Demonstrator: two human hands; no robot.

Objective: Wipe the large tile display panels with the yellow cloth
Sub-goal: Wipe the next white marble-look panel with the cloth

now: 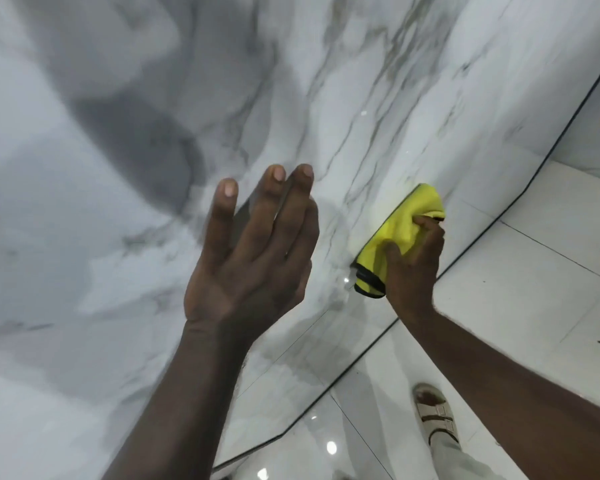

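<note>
Head view. A large glossy white tile display panel with grey marble veining fills most of the field and leans away towards the upper right. A crumpled yellow microfibre cloth with black stitched edging lies pressed against the lower part of this panel, just above the panel's dark bottom edge.

The right hand sits directly below and partly over the cloth. Its fingers and thumb are curled into the bunched fabric and grip it, holding the cloth flat to the glazed surface.

The left hand is raised to the left of the cloth and well apart from it, with its back towards the camera. Its fingers are straight and point upward; two lie side by side, and the outermost stands a little away from them. It holds nothing. Whether its fingertips or palm touch the panel cannot be told.

To the right of the cloth and below it lies a polished white tiled floor with thin grey joints. Below the cloth, on that floor, stands a foot in a beige buckled sandal, with a pale trouser leg above it. Far to the upper right of the cloth, beyond a dark seam, a second pale panel begins.
</note>
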